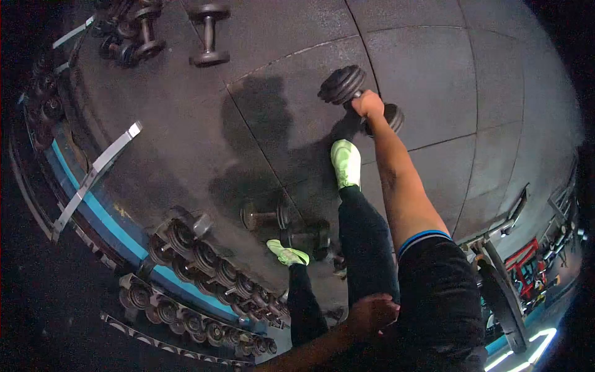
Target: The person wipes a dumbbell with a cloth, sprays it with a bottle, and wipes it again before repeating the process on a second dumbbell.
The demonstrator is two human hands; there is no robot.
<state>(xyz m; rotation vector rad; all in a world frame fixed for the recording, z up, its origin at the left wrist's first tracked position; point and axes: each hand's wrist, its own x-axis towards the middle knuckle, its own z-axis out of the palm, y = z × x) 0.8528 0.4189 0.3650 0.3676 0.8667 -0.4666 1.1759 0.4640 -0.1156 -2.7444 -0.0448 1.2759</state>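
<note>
A dark dumbbell [341,85] with stacked round plates is in my right hand [370,104], at the end of an outstretched arm. My fingers wrap round its handle between the two heads, which sit close over the floor in this view. Just below the dumbbell is my pale green shoe [346,162]. My left hand [375,311] lies in shadow by my dark-trousered thigh [367,248], holding nothing that shows, its fingers loosely apart. The other pale green shoe [287,253] stands further left.
Two dumbbells [263,217] lie on the floor near my left shoe. Another dumbbell [209,36] and several more are at the upper left. A rack of dumbbells [204,260] runs along the lower left. Gym equipment [527,266] stands at the right. Black mats [427,80] cover the floor.
</note>
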